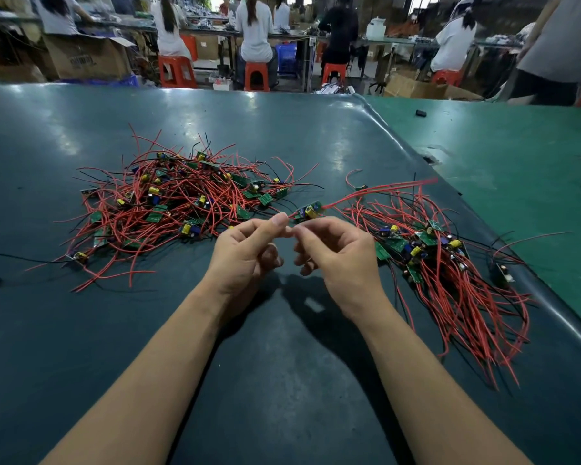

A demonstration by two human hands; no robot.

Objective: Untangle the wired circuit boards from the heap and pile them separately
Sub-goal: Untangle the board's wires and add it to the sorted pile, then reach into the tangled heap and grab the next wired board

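Our left hand (249,250) and right hand (332,253) pinch one wired board (311,211); fingers curled. Tangled heap (182,199) left; sorted pile (426,250) right, on surface (282,380).

Bare mat (282,380) between tangled heap (168,203) left, sorted pile (443,263) right.

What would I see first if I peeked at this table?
Probably the big tangled heap of red wires and little green boards on the left of the dark table. A tidier pile lies on the right. In the middle, the left hand and right hand pinch the wires of one small board held above the table.
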